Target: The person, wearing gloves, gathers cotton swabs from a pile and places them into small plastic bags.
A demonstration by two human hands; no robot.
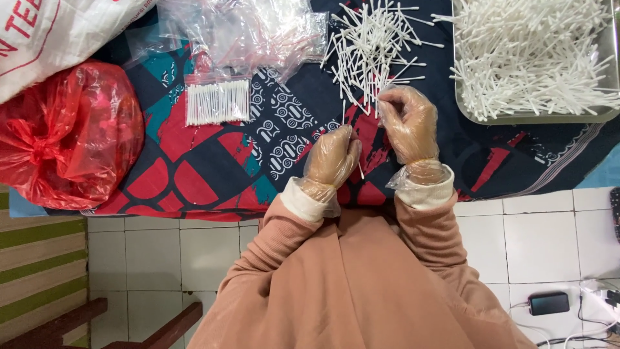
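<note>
on cloth (213, 168): 2 gloved hands | 1 filled swab bag (217, 101) | 1 tray (600, 115)

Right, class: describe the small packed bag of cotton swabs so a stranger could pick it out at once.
Start at the big red plastic bag on the left of the patterned cloth. Just right of its top lies a small clear bag of cotton swabs. Unlike the loose pile and the heaped tray, its swabs stand side by side in one neat row.
</note>
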